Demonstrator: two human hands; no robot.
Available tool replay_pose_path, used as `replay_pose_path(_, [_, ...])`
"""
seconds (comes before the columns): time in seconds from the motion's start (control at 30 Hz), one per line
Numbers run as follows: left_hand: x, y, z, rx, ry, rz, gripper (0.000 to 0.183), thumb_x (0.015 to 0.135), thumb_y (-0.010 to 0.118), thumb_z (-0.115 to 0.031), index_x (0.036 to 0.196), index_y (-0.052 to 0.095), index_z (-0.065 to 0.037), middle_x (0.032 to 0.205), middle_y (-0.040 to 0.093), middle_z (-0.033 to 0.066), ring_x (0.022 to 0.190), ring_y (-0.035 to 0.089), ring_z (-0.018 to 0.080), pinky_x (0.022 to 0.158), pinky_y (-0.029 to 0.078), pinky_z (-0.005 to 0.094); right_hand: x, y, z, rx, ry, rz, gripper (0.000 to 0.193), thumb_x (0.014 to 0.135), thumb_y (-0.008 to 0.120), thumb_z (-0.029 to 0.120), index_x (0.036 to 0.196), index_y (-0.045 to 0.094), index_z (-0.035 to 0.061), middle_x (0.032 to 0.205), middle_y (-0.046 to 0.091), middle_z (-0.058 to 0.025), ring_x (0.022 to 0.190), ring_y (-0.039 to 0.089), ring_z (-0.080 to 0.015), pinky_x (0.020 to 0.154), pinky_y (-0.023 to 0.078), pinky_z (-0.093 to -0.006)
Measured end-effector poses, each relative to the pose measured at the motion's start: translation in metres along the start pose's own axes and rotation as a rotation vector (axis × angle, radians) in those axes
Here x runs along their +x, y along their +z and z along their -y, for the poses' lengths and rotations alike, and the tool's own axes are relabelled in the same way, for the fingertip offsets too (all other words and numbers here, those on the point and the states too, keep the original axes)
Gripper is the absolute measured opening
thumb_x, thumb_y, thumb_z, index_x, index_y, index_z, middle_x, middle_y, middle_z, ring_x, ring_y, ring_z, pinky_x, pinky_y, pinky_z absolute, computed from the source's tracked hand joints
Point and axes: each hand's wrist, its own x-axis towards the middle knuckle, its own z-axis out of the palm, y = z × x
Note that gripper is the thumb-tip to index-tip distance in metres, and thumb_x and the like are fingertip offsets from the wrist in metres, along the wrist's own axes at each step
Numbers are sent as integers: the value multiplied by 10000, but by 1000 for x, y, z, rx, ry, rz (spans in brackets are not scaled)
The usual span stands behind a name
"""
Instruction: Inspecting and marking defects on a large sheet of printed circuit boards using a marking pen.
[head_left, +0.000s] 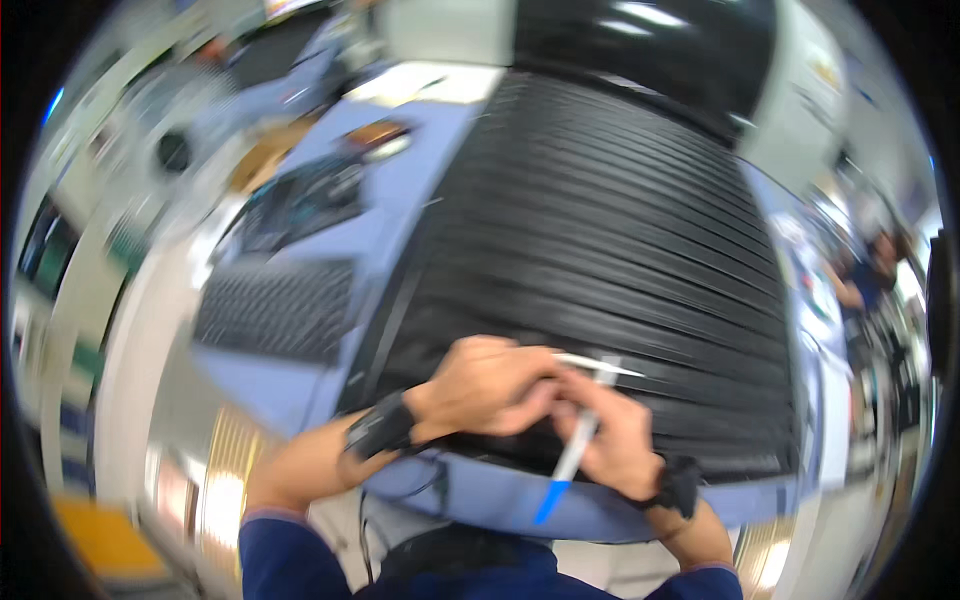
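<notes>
In front of me lies a large black ribbed panel (600, 230), and both my hands are close together above its near end. My right hand (620, 440) is closed round a slim white stick with a blue end (572, 455); the blue end points down towards me. My left hand (485, 385) has its fingers bent and pinched beside the right fingertips. From there a thin, pointed white piece (605, 366) sticks out to the right, crossing the upper part of the stick. Motion blur hides what kind of things these are. Each wrist wears a black band (380, 427).
The panel rests on a blue table (430, 150). To its left are a black keyboard (280, 308), a dark bundle (305, 203) and a brown object (378, 134). A glossy black surface (645, 60) rises at the far end. Another person (875, 270) is at the far right.
</notes>
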Motion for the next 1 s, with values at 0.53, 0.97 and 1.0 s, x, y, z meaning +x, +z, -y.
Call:
replay_pose_path(0.53, [-9,23,-10,-15,-102,-105,218,769,690,-211,839,567,-46,625,615,66,552,665,264,477,482,379,-16,-5,-27,-46,136,-69,367,1012,590,91,1334,558,-83,1102,702,-201,1012,680,-229,902,513,-327])
replay_pose_path(0.97, [-9,17,3,-81,-107,-98,169,774,656,-179,868,595,-53,588,627,97,518,639,326,467,478,421,-6,9,-6,-92,128,-69,317,1013,583,58,1298,573,-80,972,697,-127,897,643,-137,786,506,-245])
replay_pose_path(1.0, [-5,17,2,-87,-95,-83,175,773,659,-184,876,600,-55,592,630,99,526,644,327,473,484,421,-9,3,-12,-143,62,-90,316,1013,585,65,1300,580,-68,913,685,-92,839,624,-114,750,491,-231])
